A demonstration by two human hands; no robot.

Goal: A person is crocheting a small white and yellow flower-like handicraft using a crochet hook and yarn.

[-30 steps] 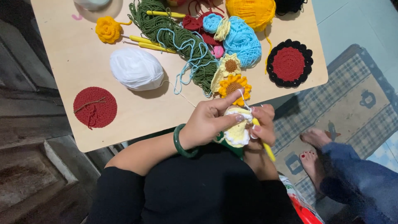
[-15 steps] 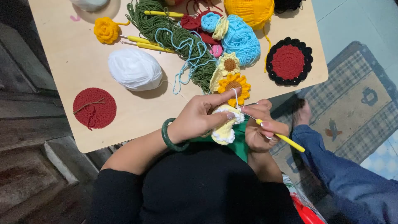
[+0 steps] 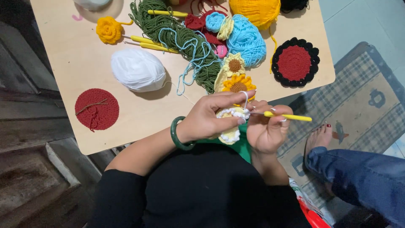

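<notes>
A small cream and white crochet piece (image 3: 230,126) is pinched in the closed fingers of the left hand (image 3: 209,120), just off the near edge of a pale wooden table (image 3: 80,63). A yellow-handled crochet hook (image 3: 280,115) is gripped in the right hand (image 3: 265,128), its tip touching the piece. A ball of white yarn (image 3: 137,69) lies on the table nearby.

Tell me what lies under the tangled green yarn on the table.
The green yarn rests on the wooden table, with light blue yarn draped over it. Anything beneath the tangle is hidden.
</notes>
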